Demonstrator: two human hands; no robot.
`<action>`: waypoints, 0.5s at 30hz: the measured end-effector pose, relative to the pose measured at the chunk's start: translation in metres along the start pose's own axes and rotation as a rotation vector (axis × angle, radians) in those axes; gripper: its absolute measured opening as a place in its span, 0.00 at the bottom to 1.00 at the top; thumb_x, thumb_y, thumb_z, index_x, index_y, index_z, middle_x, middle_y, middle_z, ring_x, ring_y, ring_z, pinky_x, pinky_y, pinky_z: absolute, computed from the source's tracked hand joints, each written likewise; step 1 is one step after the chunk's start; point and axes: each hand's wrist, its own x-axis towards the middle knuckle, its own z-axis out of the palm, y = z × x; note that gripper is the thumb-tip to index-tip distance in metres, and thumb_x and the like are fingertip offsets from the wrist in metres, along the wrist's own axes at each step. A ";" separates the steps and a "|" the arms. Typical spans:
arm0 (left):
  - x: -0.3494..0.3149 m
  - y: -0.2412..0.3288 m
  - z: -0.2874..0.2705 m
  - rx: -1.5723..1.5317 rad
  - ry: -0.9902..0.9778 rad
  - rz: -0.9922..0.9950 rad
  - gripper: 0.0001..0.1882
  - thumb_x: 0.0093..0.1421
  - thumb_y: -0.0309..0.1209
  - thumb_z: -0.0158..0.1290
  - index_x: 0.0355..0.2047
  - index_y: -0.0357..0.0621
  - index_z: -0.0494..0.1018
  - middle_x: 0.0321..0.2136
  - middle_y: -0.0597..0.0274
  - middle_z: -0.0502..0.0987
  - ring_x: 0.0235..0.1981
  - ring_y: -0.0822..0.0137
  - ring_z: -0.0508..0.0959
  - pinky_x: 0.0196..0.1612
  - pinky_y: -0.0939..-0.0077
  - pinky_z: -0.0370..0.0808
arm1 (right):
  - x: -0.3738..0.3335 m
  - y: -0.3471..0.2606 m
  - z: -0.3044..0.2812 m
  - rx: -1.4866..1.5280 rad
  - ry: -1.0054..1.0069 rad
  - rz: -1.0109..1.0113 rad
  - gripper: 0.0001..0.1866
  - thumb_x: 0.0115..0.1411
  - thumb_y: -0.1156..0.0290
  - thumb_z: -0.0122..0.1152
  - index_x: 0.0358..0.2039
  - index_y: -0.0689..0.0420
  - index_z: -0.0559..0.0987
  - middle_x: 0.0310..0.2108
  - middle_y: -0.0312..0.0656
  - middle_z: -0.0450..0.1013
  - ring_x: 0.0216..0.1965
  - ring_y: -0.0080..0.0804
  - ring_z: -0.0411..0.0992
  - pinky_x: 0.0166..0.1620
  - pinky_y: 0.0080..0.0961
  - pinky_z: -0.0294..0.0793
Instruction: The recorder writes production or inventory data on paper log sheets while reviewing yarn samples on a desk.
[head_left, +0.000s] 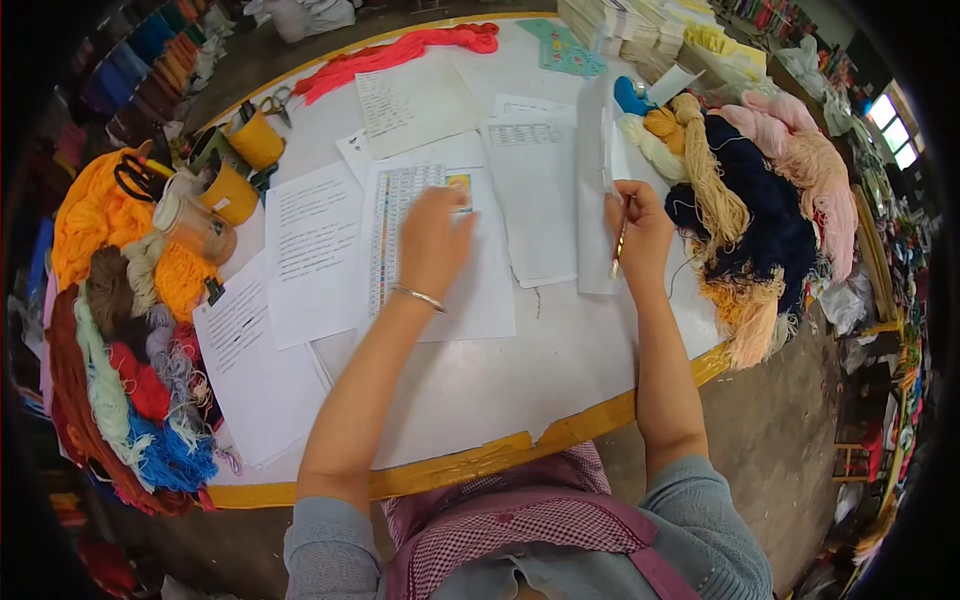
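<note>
At eleven o'clock, poised over the chart with half-curled left hand, hold unclear, and at two, gripping a pen in closed right hand, with yarn at nine, apparently sparing papers room.

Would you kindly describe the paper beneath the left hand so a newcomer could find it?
Look to the middle of the yellow-edged white table. The sheet lies beneath the left hand, just right of a page of printed lines. Unlike its neighbours, it has a column of coloured squares and a small yellow picture.
</note>
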 end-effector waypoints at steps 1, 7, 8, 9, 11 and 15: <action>0.000 -0.019 -0.014 0.130 0.036 -0.023 0.15 0.52 0.32 0.62 0.37 0.39 0.75 0.40 0.51 0.75 0.44 0.49 0.73 0.46 0.60 0.73 | 0.000 0.004 0.002 0.058 0.016 -0.012 0.07 0.60 0.79 0.60 0.39 0.62 0.76 0.21 0.32 0.71 0.25 0.11 0.64 0.30 0.13 0.65; -0.007 -0.050 -0.059 0.443 -0.150 -0.413 0.31 0.40 0.37 0.71 0.40 0.31 0.71 0.43 0.44 0.70 0.49 0.48 0.69 0.51 0.60 0.72 | -0.012 0.002 0.014 -0.032 -0.086 0.021 0.07 0.60 0.78 0.62 0.39 0.62 0.76 0.22 0.31 0.70 0.24 0.13 0.62 0.30 0.13 0.65; -0.007 -0.051 -0.060 0.367 -0.153 -0.473 0.31 0.40 0.37 0.71 0.40 0.31 0.71 0.43 0.43 0.70 0.48 0.47 0.70 0.49 0.60 0.73 | -0.013 0.001 0.016 -0.032 -0.087 0.018 0.07 0.60 0.78 0.62 0.39 0.62 0.76 0.22 0.31 0.70 0.24 0.13 0.62 0.30 0.13 0.65; -0.007 -0.051 -0.060 0.290 -0.156 -0.532 0.32 0.40 0.38 0.72 0.40 0.31 0.71 0.44 0.41 0.70 0.46 0.46 0.72 0.47 0.59 0.74 | -0.013 -0.001 0.017 -0.015 -0.103 0.025 0.07 0.60 0.78 0.62 0.39 0.61 0.76 0.22 0.31 0.70 0.24 0.13 0.62 0.30 0.14 0.65; -0.002 -0.054 -0.065 0.262 -0.243 -0.579 0.35 0.40 0.39 0.72 0.43 0.31 0.70 0.45 0.42 0.70 0.46 0.47 0.73 0.47 0.62 0.74 | -0.016 0.000 0.019 0.000 -0.119 0.033 0.07 0.60 0.78 0.62 0.39 0.61 0.76 0.22 0.30 0.69 0.24 0.13 0.62 0.30 0.14 0.65; -0.009 -0.060 -0.059 0.537 -0.116 -0.411 0.38 0.40 0.42 0.72 0.46 0.31 0.70 0.42 0.44 0.75 0.42 0.50 0.78 0.42 0.67 0.76 | -0.018 -0.003 0.022 -0.006 -0.120 0.049 0.07 0.61 0.79 0.61 0.40 0.62 0.76 0.28 0.28 0.71 0.29 0.11 0.64 0.34 0.11 0.66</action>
